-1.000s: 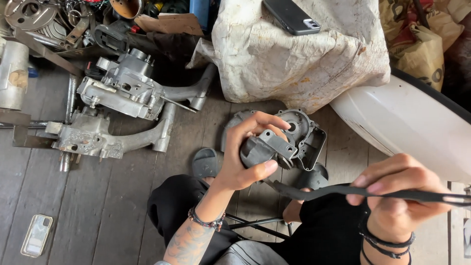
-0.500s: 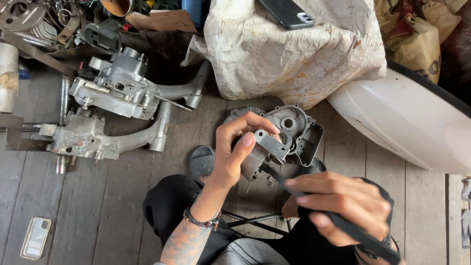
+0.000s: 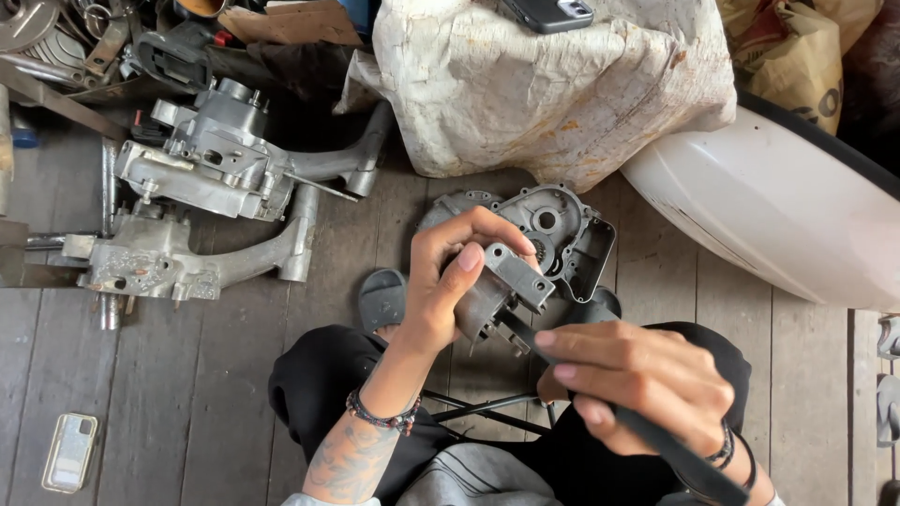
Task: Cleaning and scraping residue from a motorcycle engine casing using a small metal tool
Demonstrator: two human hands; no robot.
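My left hand (image 3: pixel 448 281) grips a small grey metal engine part (image 3: pixel 502 292) with a rectangular flange, held over my lap. My right hand (image 3: pixel 637 379) is closed on a long dark tool (image 3: pixel 684 457) whose tip reaches up to the underside of that part. Just behind the held part, a grey metal engine cover (image 3: pixel 562 230) with round holes lies on the wooden floor. My knees in black trousers show below both hands.
Two large grey engine casings (image 3: pixel 211 164) (image 3: pixel 155 258) lie at left on the plank floor. A crumpled white sack (image 3: pixel 553 84) with a phone (image 3: pixel 548 11) on top sits behind. A white curved body panel (image 3: pixel 769 215) lies at right. A clear phone case (image 3: pixel 70 452) lies at lower left.
My right hand has swung the dark tool in from the right, from lying level to pointing up at the metal part. My left hand has kept the part in nearly the same spot.
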